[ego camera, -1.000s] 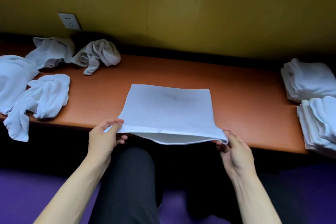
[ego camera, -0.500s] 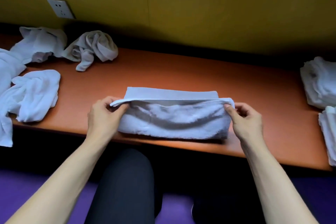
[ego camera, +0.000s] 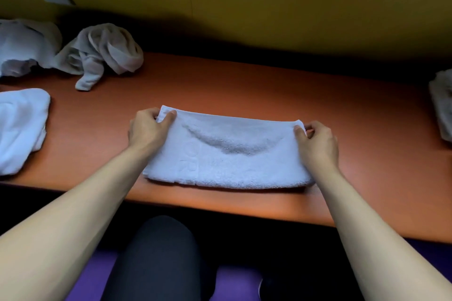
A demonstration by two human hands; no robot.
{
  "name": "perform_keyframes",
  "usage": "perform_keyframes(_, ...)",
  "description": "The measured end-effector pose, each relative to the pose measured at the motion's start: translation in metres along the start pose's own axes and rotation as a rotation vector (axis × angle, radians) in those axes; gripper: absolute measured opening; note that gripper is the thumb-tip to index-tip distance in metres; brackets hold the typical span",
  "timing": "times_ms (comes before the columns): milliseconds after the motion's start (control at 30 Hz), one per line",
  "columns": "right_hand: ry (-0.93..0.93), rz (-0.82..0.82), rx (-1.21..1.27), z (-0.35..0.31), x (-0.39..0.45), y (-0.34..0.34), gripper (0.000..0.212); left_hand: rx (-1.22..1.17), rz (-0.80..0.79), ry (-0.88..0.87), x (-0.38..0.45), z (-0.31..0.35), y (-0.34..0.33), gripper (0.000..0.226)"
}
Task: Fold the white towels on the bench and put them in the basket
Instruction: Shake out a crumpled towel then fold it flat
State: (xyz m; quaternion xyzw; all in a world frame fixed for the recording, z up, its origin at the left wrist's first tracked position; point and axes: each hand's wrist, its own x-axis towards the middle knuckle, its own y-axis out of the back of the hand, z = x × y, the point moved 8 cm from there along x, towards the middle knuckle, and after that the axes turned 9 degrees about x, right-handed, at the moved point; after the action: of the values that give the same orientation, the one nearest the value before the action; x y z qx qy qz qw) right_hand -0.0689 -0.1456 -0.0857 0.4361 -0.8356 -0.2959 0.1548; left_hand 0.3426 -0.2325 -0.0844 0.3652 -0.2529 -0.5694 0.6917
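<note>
At the left of the table [ego camera: 244, 85], three crumpled towels [ego camera: 102, 54] wait unfolded. In the middle, the left hand [ego camera: 149, 129] and right hand [ego camera: 315, 139] each pinch a far corner of the towel [ego camera: 227, 154], lying folded in half. At the right edge sits a folded pile [ego camera: 442, 105]. No basket shows; much seems left.

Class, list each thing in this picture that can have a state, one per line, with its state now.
Middle towel: folded over, flat on the bench.
Left hand: pinching its far left corner.
Right hand: pinching its far right corner.
Grey towel: crumpled, unfolded.
Left towels: crumpled, unfolded.
Right towel: cut off by the frame, state unclear.
</note>
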Motion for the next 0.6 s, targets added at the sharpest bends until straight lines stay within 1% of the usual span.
perform_keyframes(133,0.039,0.041,-0.176,0.004,-0.008,0.002,0.023,0.050,0.015,-0.002,0.000,-0.009,0.000,0.045)
perform_keyframes(233,0.027,0.040,-0.232,0.004,-0.014,0.001,0.021,0.121,0.041,-0.017,0.002,-0.008,0.002,0.047)
perform_keyframes(333,-0.056,0.031,-0.217,0.003,-0.021,0.006,0.023,0.122,0.118,-0.017,0.001,-0.007,0.007,0.028)
perform_keyframes(400,-0.125,-0.018,-0.267,0.005,-0.032,0.012,0.034,0.249,0.187,-0.117,-0.012,0.000,0.013,0.027)
perform_keyframes(433,-0.142,-0.048,-0.316,0.006,-0.041,0.015,0.041,0.329,0.218,-0.209,-0.023,0.007,0.014,0.029)
perform_keyframes(500,-0.144,-0.085,-0.389,0.007,-0.061,0.020,0.049,0.402,0.248,-0.392,-0.051,0.017,0.015,0.031)
perform_keyframes(567,-0.155,-0.121,-0.351,0.012,-0.078,0.019,0.049,0.450,0.198,-0.497,-0.078,0.010,0.008,0.036)
perform_keyframes(600,-0.201,-0.146,-0.285,0.016,-0.082,0.018,0.048,0.489,0.139,-0.512,-0.088,0.001,0.001,0.041)
